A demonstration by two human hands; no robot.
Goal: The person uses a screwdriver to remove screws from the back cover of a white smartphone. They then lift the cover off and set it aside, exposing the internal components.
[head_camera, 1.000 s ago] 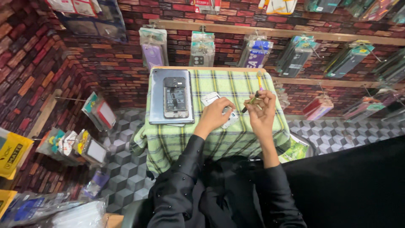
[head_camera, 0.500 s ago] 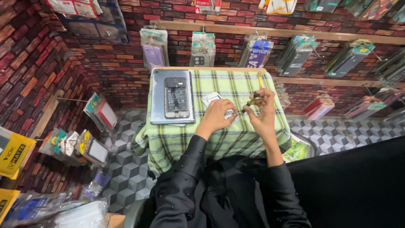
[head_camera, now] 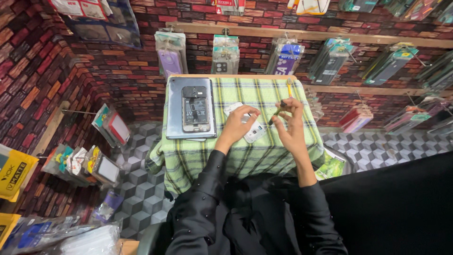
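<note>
Looking down from the head camera, the left hand (head_camera: 238,123) rests on a small white phone part (head_camera: 252,131) lying on the green checked tablecloth (head_camera: 264,156), just below and to the right of its fingertips. Its fingers (head_camera: 247,112) are curled and drawn together, tips pressing onto the upper edge of the white part; whether they pinch it or only pin it down cannot be told.

The right hand (head_camera: 290,127) sits just to the right of that, its fingers (head_camera: 293,105) bunched around a thin dark tool with a green-tinted grip (head_camera: 277,113), held like a pen. The tool's point slants down and left, towards the white part and the gap between the two hands.

Judging by its look, the white part is thin, light and stiff, likely smooth plastic that could slide on the cloth and crack if bent, so it seems best held by its long edges with the fingertips, not flexed at the middle. The tool looks light and rigid, best gripped near its tip.

Well to the left of the left fingers an opened phone (head_camera: 196,108) lies on a grey mat (head_camera: 175,113). Packaged phone cases (head_camera: 225,54) hang on the brick wall beyond the fingertips.
</note>
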